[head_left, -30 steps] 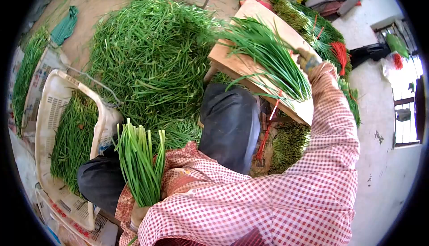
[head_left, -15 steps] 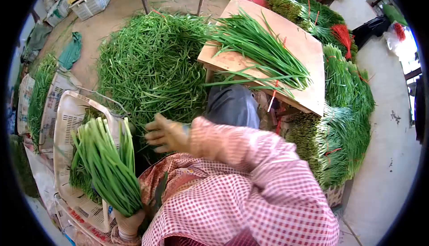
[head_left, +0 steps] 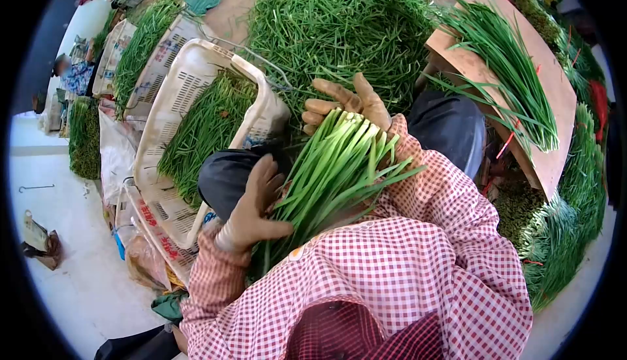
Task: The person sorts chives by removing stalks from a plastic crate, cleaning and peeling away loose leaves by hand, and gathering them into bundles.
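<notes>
A bunch of green stalks (head_left: pixel 333 164) lies across my lap, its pale cut ends pointing up and away from me. My left hand (head_left: pixel 251 206), gloved, is beside the bunch on its left, thumb spread from the other fingers. At the cut ends is my right hand (head_left: pixel 349 104), also gloved, with its fingers stretched apart and its palm near the tips. Another bunch of stalks (head_left: pixel 506 66) rests on the wooden board (head_left: pixel 555 112) at the right, with red ties by it.
A large heap of loose green stalks (head_left: pixel 326 27) covers the floor ahead. On the left stands a white plastic basket (head_left: pixel 160 121) holding more stalks. Tied bundles (head_left: pixel 575 223) are stacked beyond the board. A person in blue (head_left: pixel 77 76) is at the far left.
The bunch has moved from the left side to the middle of my lap. My right hand has come from the board to the cut ends. My left hand has opened beside the bunch.
</notes>
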Available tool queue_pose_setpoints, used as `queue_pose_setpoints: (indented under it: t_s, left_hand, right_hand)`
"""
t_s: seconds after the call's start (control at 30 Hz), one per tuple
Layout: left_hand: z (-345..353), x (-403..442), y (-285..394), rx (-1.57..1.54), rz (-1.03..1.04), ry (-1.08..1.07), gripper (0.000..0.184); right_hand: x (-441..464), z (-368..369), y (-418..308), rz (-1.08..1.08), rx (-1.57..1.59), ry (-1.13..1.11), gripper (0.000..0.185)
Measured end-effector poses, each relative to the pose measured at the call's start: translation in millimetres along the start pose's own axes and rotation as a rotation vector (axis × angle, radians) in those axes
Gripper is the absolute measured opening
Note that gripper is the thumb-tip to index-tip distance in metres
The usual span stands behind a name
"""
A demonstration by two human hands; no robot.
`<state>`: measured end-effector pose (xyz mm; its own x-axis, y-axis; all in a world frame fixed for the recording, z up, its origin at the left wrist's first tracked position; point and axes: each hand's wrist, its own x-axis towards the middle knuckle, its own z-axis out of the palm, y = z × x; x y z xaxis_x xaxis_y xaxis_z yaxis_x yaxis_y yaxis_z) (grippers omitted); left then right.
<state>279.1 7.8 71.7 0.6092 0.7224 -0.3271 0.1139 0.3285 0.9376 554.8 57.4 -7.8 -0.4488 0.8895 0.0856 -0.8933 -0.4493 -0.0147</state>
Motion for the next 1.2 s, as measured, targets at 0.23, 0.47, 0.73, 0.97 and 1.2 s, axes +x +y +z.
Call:
queue_pose_setpoints:
  t_s: [0.23,0.47,0.73,0.97,1.2]
  left_hand:
    - [33.8,34.8,-13.3,-0.363,-0.417,-0.305,0.094]
    - [18.1,19.1,-55.3,-0.418,-0.314,-0.127,0.068]
    - [25.8,13.1,-43.2,-0.559,-0.363,-0.075,0.065]
    - [14.9,11.4,-68.8,-0.397,-0.282,-0.1,0.062]
    - [20.0,1.0,-45.5,-0.448,-0.227,0.01,0.058]
  right_hand:
    - [-17.4,45.7,-23.1,0.084,-0.818,0.63,0.06]
    - [-56.8,70.5,-66.4,-0.225,-1.63,0.051,0.031]
    - [-12.1,36.3,-39.8,-0.132,-1.693,-0.433,0.033]
    - [1.3,8.9,-74.1,-0.385,-1.216,0.134,0.022]
    - [-51.7,17.3,-114.4,-0.047,-1.755,0.655,0.088]
